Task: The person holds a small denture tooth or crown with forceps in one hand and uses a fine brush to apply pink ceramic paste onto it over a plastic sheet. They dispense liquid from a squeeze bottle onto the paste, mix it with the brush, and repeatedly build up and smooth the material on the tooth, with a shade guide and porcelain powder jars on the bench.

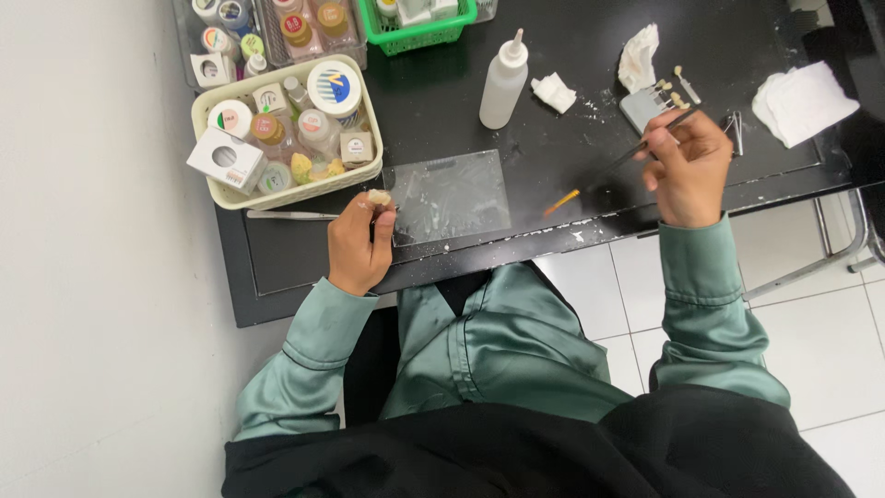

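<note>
My left hand pinches a small cream tooth-shaped piece at its fingertips, just left of a clear glass mixing slab on the black table. My right hand grips a thin dark-handled brush like a pen. The brush's orange tip points down-left and rests near the slab's right edge. Both sleeves are green satin.
A cream basket of small jars and boxes stands at the left, with metal tweezers below it. A white squeeze bottle, crumpled tissues, a shade tab holder and a white cloth lie farther back. A green basket sits at the top.
</note>
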`<state>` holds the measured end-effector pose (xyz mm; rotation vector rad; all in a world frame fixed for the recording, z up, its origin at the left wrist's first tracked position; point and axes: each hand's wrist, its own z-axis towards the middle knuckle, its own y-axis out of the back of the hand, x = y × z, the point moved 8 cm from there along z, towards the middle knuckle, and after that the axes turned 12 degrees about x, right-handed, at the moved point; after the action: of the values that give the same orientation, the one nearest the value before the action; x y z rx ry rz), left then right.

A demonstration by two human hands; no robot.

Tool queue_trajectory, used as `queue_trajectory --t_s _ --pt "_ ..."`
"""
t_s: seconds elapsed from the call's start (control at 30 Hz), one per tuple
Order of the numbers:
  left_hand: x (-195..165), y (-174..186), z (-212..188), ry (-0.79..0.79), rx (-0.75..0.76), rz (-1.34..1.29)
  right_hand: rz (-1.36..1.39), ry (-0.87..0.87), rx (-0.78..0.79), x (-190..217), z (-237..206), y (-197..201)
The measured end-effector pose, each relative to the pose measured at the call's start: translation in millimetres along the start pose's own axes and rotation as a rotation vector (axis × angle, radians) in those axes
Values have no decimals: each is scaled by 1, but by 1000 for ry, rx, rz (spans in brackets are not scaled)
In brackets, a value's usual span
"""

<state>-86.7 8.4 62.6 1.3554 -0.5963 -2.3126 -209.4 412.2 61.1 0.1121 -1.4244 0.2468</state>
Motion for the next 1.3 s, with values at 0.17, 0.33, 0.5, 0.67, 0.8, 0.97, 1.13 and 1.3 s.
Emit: queue_trajectory --t_s 0.17,0.33,0.5,0.67,0.8,0.97,1.13,1.3 --pt "16 -4 0 114 57 -214 284 46 -90 -31 7 4" --pt "20 -5 -2 80 74 -337 114 80 -38 -38 5 -2" --pt "16 -8 0 19 93 -471 152 21 -3 -44 1 -3" --pt "15 -9 -1 11 128 -504 83 14 33 -42 1 -10" --pt "16 -9 -4 26 112 -397 144 -43 92 -44 2 -20" --pt "16 -4 -9 -2 18 -357 129 -33 131 -37 2 -26" --pt "17 -6 -12 -11 28 -339 34 -20 89 -29 1 -30" --pt "16 -6 -12 -22 45 -244 186 -42 9 -23 1 -30"
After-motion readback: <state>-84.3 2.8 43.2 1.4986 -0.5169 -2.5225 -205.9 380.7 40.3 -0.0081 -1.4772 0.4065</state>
